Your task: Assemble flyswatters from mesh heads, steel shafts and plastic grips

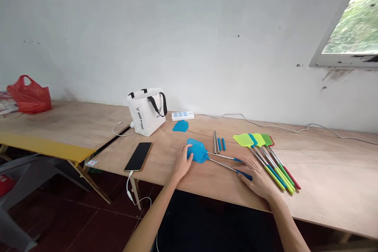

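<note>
Two blue fly swatters lie in front of me with their mesh heads overlapping and their metal rods spreading apart to the right. My left hand touches the left edge of the heads, thumb and index finger apart. Over the blue handles lies my right hand, palm down, fingers spread and touching them. Behind the swatters are a loose blue mesh head, two metal tubes and two short blue grips. Several swatters in yellow-green, blue, green and red lie fanned to the right.
A black phone on a white cable lies at the left front edge. Behind it stands a white bag with black handles, beside a white power strip. A grey cord follows the wall. A red plastic bag sits far left.
</note>
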`<state>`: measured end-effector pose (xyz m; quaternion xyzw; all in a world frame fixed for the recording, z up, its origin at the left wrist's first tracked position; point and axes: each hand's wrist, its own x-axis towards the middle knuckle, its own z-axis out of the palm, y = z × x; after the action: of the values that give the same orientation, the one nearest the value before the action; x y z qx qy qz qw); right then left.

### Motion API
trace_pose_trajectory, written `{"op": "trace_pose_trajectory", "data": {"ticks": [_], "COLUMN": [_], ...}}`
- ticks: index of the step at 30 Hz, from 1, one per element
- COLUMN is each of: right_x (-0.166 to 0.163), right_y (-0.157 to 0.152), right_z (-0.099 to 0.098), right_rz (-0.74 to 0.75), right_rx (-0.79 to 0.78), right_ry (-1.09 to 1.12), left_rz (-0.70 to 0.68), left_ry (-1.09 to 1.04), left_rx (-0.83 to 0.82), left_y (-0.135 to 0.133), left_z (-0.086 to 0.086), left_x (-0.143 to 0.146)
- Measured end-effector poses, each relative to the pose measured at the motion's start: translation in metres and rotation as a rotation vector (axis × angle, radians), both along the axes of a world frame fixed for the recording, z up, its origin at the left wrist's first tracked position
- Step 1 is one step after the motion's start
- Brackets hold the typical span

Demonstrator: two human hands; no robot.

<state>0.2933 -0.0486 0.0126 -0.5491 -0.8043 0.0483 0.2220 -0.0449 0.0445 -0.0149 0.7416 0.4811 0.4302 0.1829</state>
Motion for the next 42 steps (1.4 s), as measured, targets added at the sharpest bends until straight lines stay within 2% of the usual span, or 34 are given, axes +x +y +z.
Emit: {"op": "trace_pose_trajectory", "data": {"ticks": [8, 17, 28, 42], "right_x": [-0.009, -0.009, -0.012, -0.01], "right_y": [0.005, 0.007, 0.012, 0.015], "right_z": [-0.016, -0.024, -0.03, -0.037], "right_rz": [-0.09, -0.011, -0.2, -0.214], "right_rx": [0.054, 0.036, -0.02, 0.004], "right_ry": [-0.079, -0.068, -0.012, -0.006], "left_rz": [0.006, 0.213, 0.126, 0.118], "left_ry": [0.035, 0.293, 0.435, 0.396], "left_rx": [0.005, 0.02, 0.02, 0.048], "left_y": [-0.001, -0.002, -0.003, 0.0], "left_z": [0.0, -0.003, -0.001, -0.006], "left_x": [0.0, 0.001, -0.007, -0.006]}}
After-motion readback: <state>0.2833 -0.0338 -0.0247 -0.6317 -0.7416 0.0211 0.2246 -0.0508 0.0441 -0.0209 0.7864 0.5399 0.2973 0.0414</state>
